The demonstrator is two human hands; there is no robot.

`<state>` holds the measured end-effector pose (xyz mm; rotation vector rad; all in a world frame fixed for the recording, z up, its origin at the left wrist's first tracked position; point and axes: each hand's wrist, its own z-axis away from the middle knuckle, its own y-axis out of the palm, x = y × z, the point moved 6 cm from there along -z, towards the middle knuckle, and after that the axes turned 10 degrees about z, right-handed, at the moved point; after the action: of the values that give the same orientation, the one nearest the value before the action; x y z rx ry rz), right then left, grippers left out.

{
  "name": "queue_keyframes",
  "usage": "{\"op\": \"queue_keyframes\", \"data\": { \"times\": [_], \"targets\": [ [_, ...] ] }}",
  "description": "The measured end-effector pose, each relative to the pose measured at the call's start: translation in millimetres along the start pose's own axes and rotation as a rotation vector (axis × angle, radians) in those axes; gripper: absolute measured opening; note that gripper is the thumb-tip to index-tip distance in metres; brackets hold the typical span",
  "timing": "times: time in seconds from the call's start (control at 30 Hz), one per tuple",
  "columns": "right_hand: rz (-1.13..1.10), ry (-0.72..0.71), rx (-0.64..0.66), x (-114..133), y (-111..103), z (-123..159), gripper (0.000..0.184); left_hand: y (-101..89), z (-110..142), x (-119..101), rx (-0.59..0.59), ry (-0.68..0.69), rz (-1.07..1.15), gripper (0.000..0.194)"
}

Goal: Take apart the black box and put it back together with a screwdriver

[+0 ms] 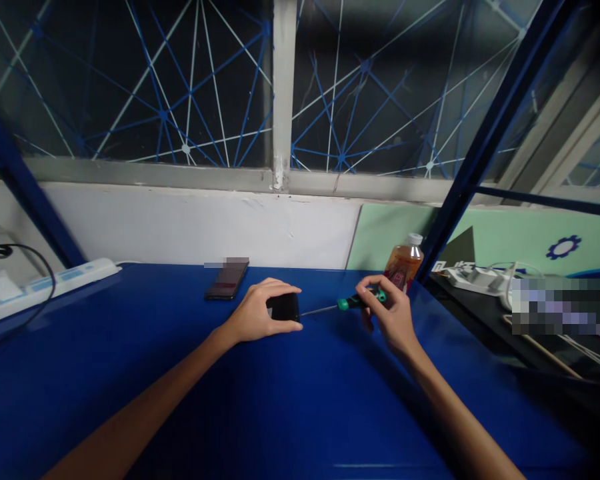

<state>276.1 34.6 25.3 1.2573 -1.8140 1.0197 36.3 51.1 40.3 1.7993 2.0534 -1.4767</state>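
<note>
My left hand (257,312) grips a small black box-like object (284,307) by its two sides, thumb on the near side and fingers on the far side. What kind of device it is I cannot make out. In my right hand (391,310) is a screwdriver (351,303) with a green and black handle, held nearly level. Its thin metal shaft points left, and the tip meets the right-hand face of the black object near its lower corner. Whether the tip sits in a screw is too small to tell.
A phone (229,279) lies beyond my left hand on the blue table (280,413). Behind my right hand stands a bottle of amber drink (405,260). A white power strip (80,275) runs along the left, and chargers and cables (485,280) lie on a dark surface at right.
</note>
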Motion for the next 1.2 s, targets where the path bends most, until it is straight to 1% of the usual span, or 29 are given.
{"op": "queue_keyframes", "data": {
  "times": [0.1, 0.23, 0.3, 0.37, 0.53, 0.6, 0.73, 0.8, 0.93, 1.0, 1.07, 1.13, 1.2],
  "targets": [
    [0.047, 0.01, 0.002, -0.4, -0.2, 1.3, 0.021, 0.8, 0.7, 1.4, -0.001, 0.021, -0.002, 0.055],
    [-0.139, 0.002, 0.079, 1.1, 2.9, 1.5, 0.025, 0.4, 1.2, 1.1, -0.004, 0.03, -0.013, 0.054],
    [-0.176, -0.003, 0.078, 1.9, 3.1, 0.5, 0.028, -0.1, 1.1, 0.1, -0.004, 0.029, -0.021, 0.054],
    [-0.137, 0.004, 0.057, 1.7, 3.3, -0.5, 0.029, -0.3, 1.0, -0.8, -0.004, 0.029, -0.025, 0.054],
    [0.056, 0.036, 0.01, -1.3, 2.3, -1.0, 0.024, 0.8, 0.7, -0.7, -0.007, 0.038, -0.024, 0.053],
    [0.007, 0.035, 0.03, -2.8, 2.5, -1.3, 0.024, 1.4, 0.6, -0.4, -0.005, 0.038, -0.017, 0.054],
    [-0.208, 0.01, 0.108, -3.6, 5.3, -2.4, 0.023, 1.8, 0.3, -0.7, -0.001, 0.031, -0.018, 0.054],
    [-0.202, 0.004, 0.08, -2.3, 3.8, -2.6, 0.021, 1.9, 0.4, -0.9, 0.005, 0.029, -0.028, 0.054],
    [-0.011, 0.008, -0.057, 3.7, -2.3, -0.1, 0.021, 1.0, 0.8, -0.9, -0.001, 0.026, -0.035, 0.054],
    [0.038, 0.018, -0.076, 4.7, -2.8, 1.6, 0.023, 0.5, 0.9, -1.4, -0.011, 0.032, -0.029, 0.053],
    [-0.014, 0.021, -0.035, 3.4, -0.2, 2.4, 0.024, 0.9, 0.9, -1.8, -0.012, 0.04, -0.026, 0.052],
    [-0.114, 0.004, 0.027, 1.9, 3.2, 2.2, 0.022, 2.2, 0.8, -1.6, -0.01, 0.043, -0.027, 0.052],
    [-0.168, -0.018, 0.049, 1.5, 4.1, 1.1, 0.019, 4.0, 0.9, -1.1, -0.011, 0.045, -0.027, 0.053]
  ]
}}
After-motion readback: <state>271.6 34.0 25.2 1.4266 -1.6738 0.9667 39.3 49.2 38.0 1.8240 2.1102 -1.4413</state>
